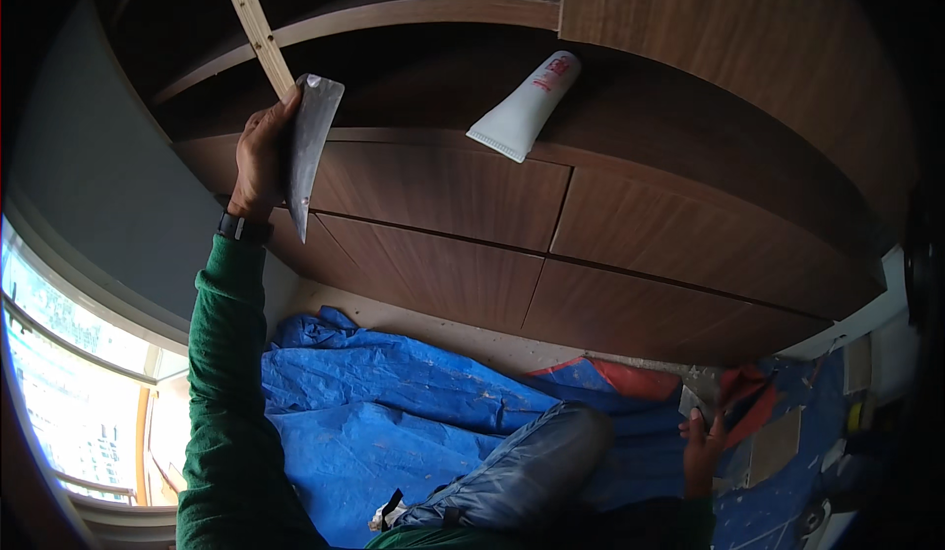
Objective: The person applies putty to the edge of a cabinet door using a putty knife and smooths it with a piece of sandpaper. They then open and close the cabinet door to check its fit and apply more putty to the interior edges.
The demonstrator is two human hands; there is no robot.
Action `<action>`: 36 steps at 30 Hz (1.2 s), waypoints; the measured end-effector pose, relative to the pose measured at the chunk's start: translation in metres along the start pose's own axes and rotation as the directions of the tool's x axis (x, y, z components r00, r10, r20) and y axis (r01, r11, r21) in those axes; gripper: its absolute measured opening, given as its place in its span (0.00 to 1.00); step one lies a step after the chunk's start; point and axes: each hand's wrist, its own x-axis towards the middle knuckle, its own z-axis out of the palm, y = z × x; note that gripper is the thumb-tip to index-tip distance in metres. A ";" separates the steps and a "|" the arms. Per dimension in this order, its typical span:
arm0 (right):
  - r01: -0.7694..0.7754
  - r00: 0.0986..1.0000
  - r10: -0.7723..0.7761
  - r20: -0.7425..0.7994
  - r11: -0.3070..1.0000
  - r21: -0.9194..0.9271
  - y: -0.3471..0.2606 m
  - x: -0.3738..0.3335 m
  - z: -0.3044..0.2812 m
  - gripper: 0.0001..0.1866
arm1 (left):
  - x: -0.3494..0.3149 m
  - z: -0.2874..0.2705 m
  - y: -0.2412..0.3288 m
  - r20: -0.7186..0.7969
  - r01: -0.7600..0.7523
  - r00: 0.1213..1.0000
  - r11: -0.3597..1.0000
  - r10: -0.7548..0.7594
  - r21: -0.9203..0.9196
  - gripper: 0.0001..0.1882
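Observation:
My left hand (260, 161) is raised at the upper left, with its fingers closed on the edge of a flat grey metal scraper plate (317, 136). The plate stands tilted on the hand's right side, by the lower end of a pale wooden strip (250, 20) with small dark spots. Low at the right, my right hand (702, 442) grips a small putty knife, whose greyish blade (702, 389) points away from me. The handle is mostly hidden by the fingers. On the dark shelf lies a white squeeze tube (527, 107) with red print.
A brown wood cabinet (443, 191) with drawer fronts spans the view ahead. A crumpled blue tarp (384, 452) with red patches covers the floor around my bent knee (561, 442). A bright window (74, 392) is at the left. A cardboard piece (775, 447) lies at the right.

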 end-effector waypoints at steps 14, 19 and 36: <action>0.101 0.944 -0.032 0.328 0.976 -0.194 0.101 0.071 0.008 0.16 | 0.001 0.021 -0.006 -0.128 -0.071 0.989 0.997 0.069 -0.008 0.25; 0.263 0.873 -0.147 0.465 0.945 -0.194 0.146 0.093 0.032 0.16 | 0.007 0.042 -0.003 -0.297 -0.116 0.949 0.993 0.108 -0.010 0.25; 0.317 0.757 -0.287 0.587 0.947 0.054 0.090 0.089 0.114 0.16 | 0.029 0.002 -0.023 -0.332 -0.077 0.943 0.984 0.019 -0.162 0.31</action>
